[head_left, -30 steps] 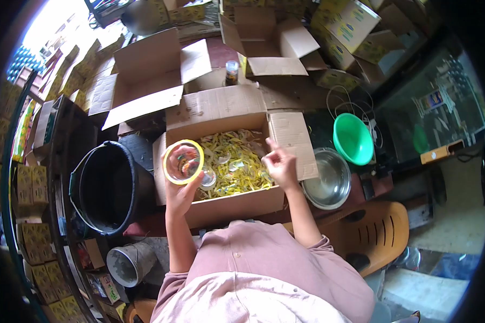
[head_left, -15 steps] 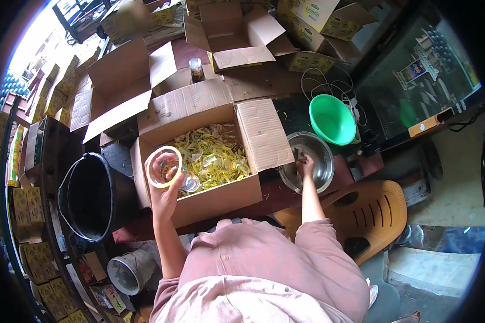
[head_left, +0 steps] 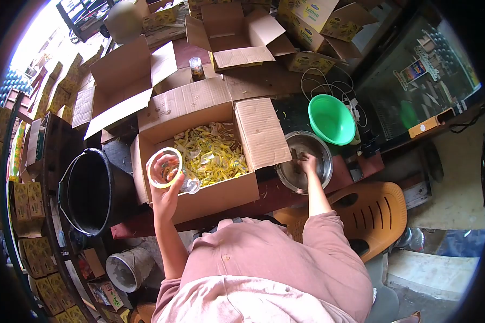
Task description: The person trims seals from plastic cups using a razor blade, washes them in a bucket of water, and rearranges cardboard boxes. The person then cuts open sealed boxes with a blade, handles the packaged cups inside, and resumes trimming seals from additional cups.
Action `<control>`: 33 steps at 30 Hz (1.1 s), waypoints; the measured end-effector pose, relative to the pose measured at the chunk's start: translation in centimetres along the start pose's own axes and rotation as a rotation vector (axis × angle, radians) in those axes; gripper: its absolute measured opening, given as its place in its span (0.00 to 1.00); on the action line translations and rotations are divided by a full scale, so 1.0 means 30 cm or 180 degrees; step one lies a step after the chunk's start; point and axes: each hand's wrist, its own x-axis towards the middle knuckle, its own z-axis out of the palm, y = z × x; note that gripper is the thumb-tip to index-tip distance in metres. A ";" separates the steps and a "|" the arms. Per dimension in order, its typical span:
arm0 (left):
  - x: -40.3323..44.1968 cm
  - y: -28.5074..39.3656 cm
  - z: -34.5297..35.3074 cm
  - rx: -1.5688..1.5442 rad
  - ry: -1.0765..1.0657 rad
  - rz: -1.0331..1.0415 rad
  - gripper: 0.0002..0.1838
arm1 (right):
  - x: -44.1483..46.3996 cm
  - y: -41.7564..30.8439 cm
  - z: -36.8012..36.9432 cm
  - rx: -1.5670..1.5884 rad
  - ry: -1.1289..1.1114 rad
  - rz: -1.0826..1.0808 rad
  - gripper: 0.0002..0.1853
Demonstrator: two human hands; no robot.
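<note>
My left hand (head_left: 167, 185) is closed around a clear plastic cup (head_left: 155, 171), its round open rim tilted up toward me, over the left part of an open cardboard box. Another clear round plastic piece (head_left: 191, 184) shows beside that hand; whether it is held or joined to the cup I cannot tell. Yellow wrapper-like strips (head_left: 215, 156) fill the cardboard box (head_left: 215, 198). Inside a steel bowl (head_left: 324, 167) to the right, my right hand (head_left: 308, 163) has its fingers bent together near the bottom. What they pinch is too small to make out.
A green plastic bowl (head_left: 331, 121) stands behind the steel one. A black bucket (head_left: 89, 194) is left of the box. More open cartons (head_left: 121, 81) and a dark-filled jar (head_left: 196, 69) lie behind. An orange plastic chair (head_left: 380, 215) is at right, by a white cable (head_left: 312, 81).
My right hand has shifted slightly right and its fingers have turned within the steel bowl. My left hand keeps the cup in nearly the same place.
</note>
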 end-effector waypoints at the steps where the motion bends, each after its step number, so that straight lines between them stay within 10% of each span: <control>1: -0.002 -0.001 -0.003 0.0011 0.0017 -0.0010 0.29 | -0.003 -0.024 -0.017 -0.0272 0.0010 -0.0139 0.23; 12: -0.025 0.005 -0.039 0.0015 -0.0012 -0.0024 0.28 | -0.121 -0.305 -0.152 -0.1484 0.0586 -0.0565 0.21; 24: -0.041 0.001 -0.072 -0.0057 -0.0085 0.0075 0.29 | -0.160 -0.211 0.058 0.1992 0.0180 0.0400 0.26; 33: -0.052 -0.005 -0.088 -0.0161 -0.0131 0.0045 0.30 | -0.197 -0.256 0.100 0.1705 0.0473 0.0617 0.18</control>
